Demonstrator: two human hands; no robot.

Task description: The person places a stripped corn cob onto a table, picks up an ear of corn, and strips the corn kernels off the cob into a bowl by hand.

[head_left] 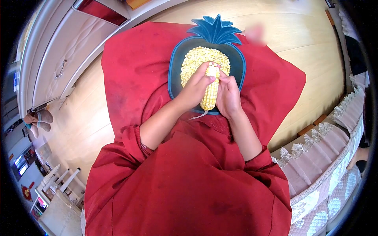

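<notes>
The left hand (199, 85) curls inward in a grip, its thumb reaching toward the right hand (229, 95) just beside it, whose thumb points back. Below the hands, both forearms are bare: the left forearm (162, 121) slants outward, the right forearm (245, 133) more steeply.

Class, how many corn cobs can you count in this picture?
1: the corn cob, between the left hand and right hand, over the pineapple-shaped tray. Any beneath the loose kernels would be hidden.
</notes>
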